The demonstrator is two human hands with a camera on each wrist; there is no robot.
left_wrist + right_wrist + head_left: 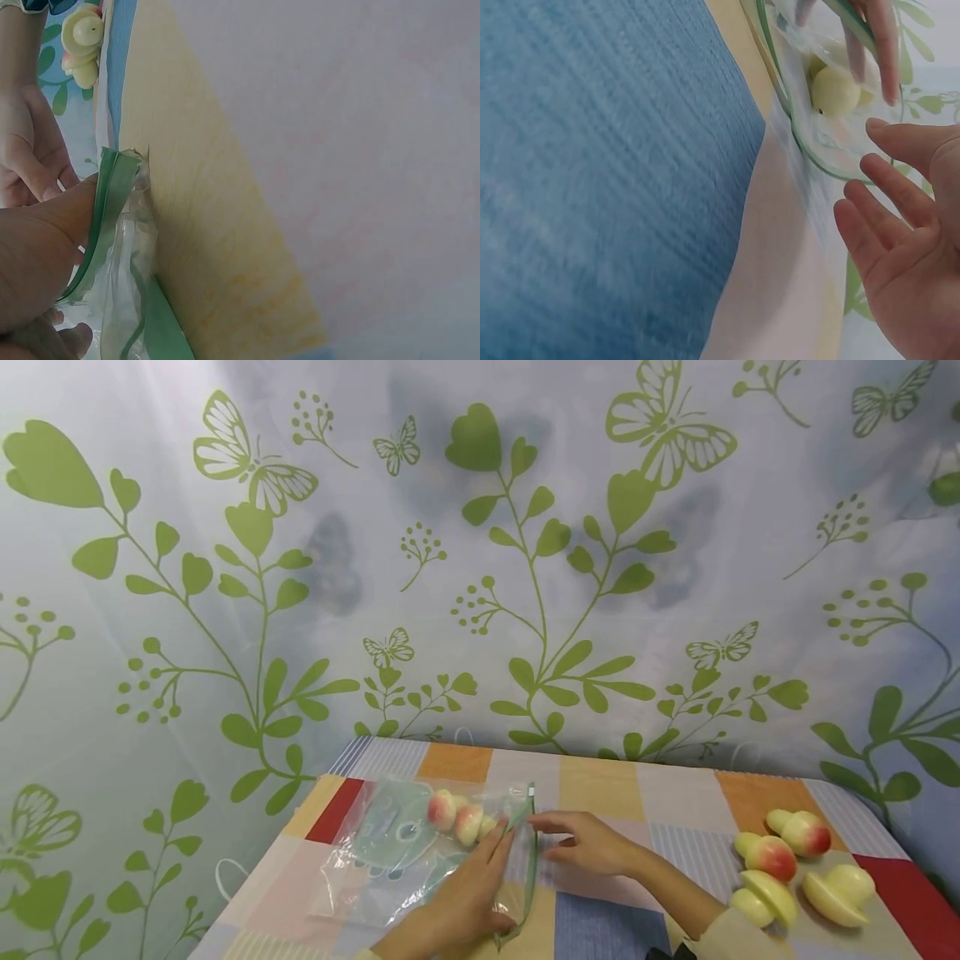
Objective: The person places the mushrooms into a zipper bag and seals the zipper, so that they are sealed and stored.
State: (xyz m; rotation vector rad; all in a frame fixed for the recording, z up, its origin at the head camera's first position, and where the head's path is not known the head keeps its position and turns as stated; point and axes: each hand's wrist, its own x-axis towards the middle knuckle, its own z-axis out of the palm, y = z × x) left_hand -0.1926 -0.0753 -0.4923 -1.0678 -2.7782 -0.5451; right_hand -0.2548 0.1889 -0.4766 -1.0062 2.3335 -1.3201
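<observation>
A clear zip bag [341, 881] with a green rim and a green cartoon print lies flat on the table. Rounded yellow, red-blushed, fruit-like pieces [468, 824] sit inside near its mouth. My left hand [468, 889] holds the bag's mouth apart, its fingers on the rim; the left wrist view shows the thumb partly behind the green strip [105, 202]. Just right of the mouth, my right hand [592, 842] holds nothing, its fingers loosely spread in the right wrist view. Some of the left fingers [885, 45] show there beside a pale yellow piece [835, 91].
More yellow and red pieces [772, 857] lie in a group on the right of the table, beside the right forearm. A patchwork-patterned cloth [607, 922] covers the table. Behind it hangs a curtain [420, 610] printed with green leaves and butterflies.
</observation>
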